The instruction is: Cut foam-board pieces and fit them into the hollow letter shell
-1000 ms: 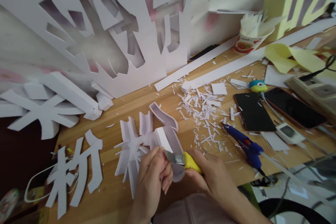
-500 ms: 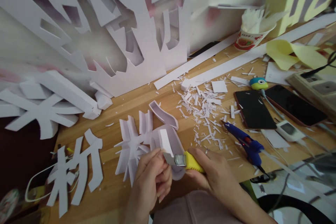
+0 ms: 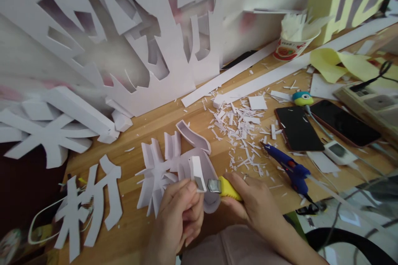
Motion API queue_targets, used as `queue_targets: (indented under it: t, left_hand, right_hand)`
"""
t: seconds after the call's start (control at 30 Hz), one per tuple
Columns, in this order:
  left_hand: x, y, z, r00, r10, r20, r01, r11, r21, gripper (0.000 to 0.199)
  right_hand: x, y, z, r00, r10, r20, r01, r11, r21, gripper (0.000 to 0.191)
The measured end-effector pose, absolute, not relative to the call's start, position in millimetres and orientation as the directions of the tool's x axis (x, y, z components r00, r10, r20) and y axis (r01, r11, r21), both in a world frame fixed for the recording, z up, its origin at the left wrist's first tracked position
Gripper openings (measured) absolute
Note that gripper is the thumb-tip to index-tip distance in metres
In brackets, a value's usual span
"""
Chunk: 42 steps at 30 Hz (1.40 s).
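Scraps (image 3: pixel 231 121) of white material lie strewn on the wooden surface (image 3: pixel 149 126). On the near side of these scraps, the left hand (image 3: pixel 183 209) pinches a bent white strip (image 3: pixel 195 166) between its fingertips, while the right hand (image 3: pixel 256 198) is closed around a yellow-handled knife (image 3: pixel 230 189), metal end toward the strip; whether blade and strip touch cannot be told. Left of the scraps lies a hollow white character (image 3: pixel 158 169); right of them, a blue glue gun (image 3: pixel 287 167) and a dark phone (image 3: pixel 300 128).
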<state>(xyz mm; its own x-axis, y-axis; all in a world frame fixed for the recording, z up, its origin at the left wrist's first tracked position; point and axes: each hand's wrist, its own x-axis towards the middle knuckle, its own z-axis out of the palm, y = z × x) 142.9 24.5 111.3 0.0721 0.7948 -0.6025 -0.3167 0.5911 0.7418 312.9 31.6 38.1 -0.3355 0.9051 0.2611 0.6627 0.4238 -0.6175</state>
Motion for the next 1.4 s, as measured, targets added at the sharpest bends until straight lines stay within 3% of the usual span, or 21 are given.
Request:
queue_targets:
  t: [0.1, 0.23, 0.33, 0.5, 0.63, 1.1, 1.4]
  left_hand:
    - [143, 22, 115, 0.067, 0.801, -0.595, -0.334, 0.580, 0.743, 0.049]
    - [143, 17, 119, 0.148, 0.795, -0.588, -0.343, 0.599, 0.724, 0.056]
    - [142, 18, 117, 0.116, 0.812, -0.572, -0.329, 0.575, 0.749, 0.057]
    - [141, 26, 107, 0.104, 0.820, -0.563, -0.312, 0.564, 0.764, 0.057]
    - [141, 27, 105, 0.132, 0.827, -0.546, -0.305, 0.559, 0.771, 0.059]
    - [134, 16, 103, 0.253, 0.781, -0.570, -0.353, 0.624, 0.698, 0.056]
    - [126, 22, 99, 0.248, 0.764, -0.595, -0.415, 0.639, 0.647, 0.062]
  right_hand:
    - [313, 36, 35, -0.323, 0.905, 0.278, 0.687, 0.426, -0.588, 0.062]
    - [321, 47, 24, -0.163, 0.967, 0.198, 0.736, 0.253, -0.628, 0.061]
    - [327, 49, 25, -0.092, 0.980, 0.174, 0.711, 0.187, -0.678, 0.056]
    - [320, 31, 43, -0.302, 0.935, 0.188, 0.583, 0.337, -0.739, 0.058]
    - [316, 23, 47, -0.400, 0.905, 0.146, 0.571, 0.370, -0.732, 0.066]
    - [318, 34, 34, -0.332, 0.915, 0.229, 0.682, 0.401, -0.612, 0.064]
    - [311, 47, 18, -0.366, 0.922, 0.125, 0.707, 0.363, -0.607, 0.064]
